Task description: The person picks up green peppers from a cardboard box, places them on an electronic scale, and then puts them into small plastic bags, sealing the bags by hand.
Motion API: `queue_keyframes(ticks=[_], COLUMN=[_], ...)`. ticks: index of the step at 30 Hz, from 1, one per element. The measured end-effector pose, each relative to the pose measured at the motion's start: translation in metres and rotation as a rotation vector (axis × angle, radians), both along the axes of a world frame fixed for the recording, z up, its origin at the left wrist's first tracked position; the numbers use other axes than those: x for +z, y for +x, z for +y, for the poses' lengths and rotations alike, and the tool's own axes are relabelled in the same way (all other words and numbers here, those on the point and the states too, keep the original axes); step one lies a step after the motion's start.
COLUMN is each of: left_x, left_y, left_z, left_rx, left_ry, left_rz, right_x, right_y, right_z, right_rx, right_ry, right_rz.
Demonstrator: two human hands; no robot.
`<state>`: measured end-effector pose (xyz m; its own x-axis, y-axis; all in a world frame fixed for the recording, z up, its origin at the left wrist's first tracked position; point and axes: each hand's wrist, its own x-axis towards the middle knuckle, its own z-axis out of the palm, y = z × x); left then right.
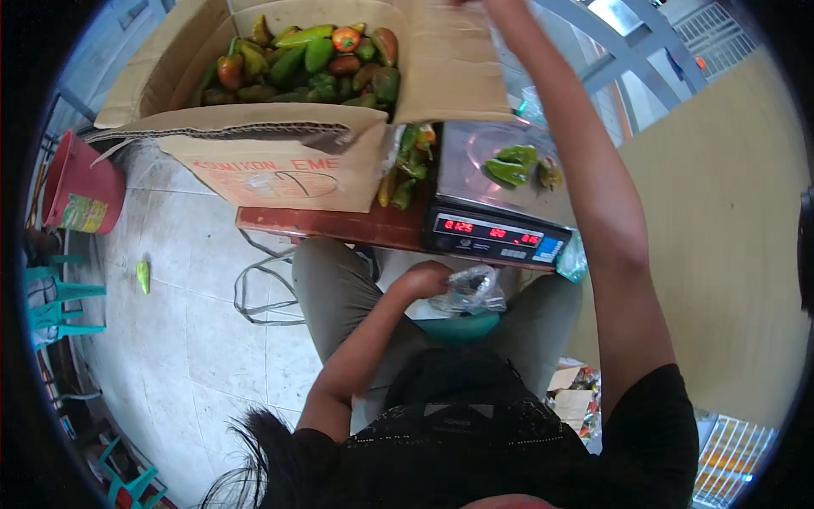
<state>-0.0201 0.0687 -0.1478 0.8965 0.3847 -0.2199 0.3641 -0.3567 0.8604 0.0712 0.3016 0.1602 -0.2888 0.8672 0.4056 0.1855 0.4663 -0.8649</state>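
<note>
My left hand (424, 281) is over my lap, its fingers closed on a clear plastic bag (479, 288) that hangs between my knees. My right arm stretches up past the scale, and only a blurred bit of my right hand (475, 3) shows at the top edge, by the box flap. A digital scale (500, 229) with a lit red display stands before me. Several green peppers (513, 165) lie on its metal plate. To its left is an open cardboard box (280, 170) full of green, red and orange peppers (318, 64).
Box and scale sit on a reddish-brown table (331, 222); more peppers (409, 165) lie between them. A wooden board (721, 220) spans the right. On the tiled floor lie a green pepper (143, 277) and a strap (242, 293). A red bucket (80, 182) stands far left.
</note>
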Motion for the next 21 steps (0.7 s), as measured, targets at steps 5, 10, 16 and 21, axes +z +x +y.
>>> queue_keyframes(ticks=[5,10,16,21], left_x=[0.013,0.017,0.052,0.070], left_y=[-0.002,-0.005,-0.028,-0.034], left_z=[0.000,-0.008,-0.028,-0.052], left_rx=[-0.022,0.060,0.221,0.261], left_ry=[0.074,0.099,-0.005,-0.021], left_rz=[0.105,0.077,0.014,0.003], right_x=[-0.025,-0.130,-0.173,-0.174], right_y=[0.153,0.173,0.140,0.145], right_z=[-0.105,-0.204,-0.218,-0.224], right_rx=[-0.642,-0.855,-1.002,-0.980], right_ry=[0.011,-0.006,0.182,0.138], right_rz=[-0.485,-0.793,-1.000,-0.881])
